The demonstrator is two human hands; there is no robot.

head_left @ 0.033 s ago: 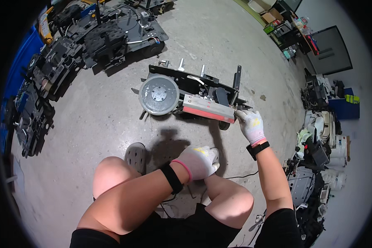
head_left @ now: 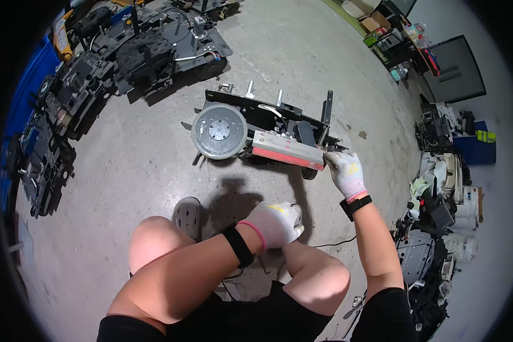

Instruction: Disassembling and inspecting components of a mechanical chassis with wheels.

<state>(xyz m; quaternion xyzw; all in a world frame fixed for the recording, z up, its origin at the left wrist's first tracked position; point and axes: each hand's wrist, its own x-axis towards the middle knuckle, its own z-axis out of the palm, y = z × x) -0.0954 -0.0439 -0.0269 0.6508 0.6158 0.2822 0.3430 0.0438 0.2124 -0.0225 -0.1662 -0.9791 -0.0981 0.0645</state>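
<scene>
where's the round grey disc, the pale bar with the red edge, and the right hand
round grey disc (head_left: 219, 130): head view, on its flat face near the hub.
pale bar with the red edge (head_left: 288, 147): head view, on the middle of its pale top.
right hand (head_left: 345, 171): head view, on the back of the glove.

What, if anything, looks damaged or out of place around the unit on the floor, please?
The black unit lies stripped open on bare concrete, its grey round disc and silver-red bar exposed. The right hand grips the bar's end. Similar dismantled parts are heaped nearby.
</scene>
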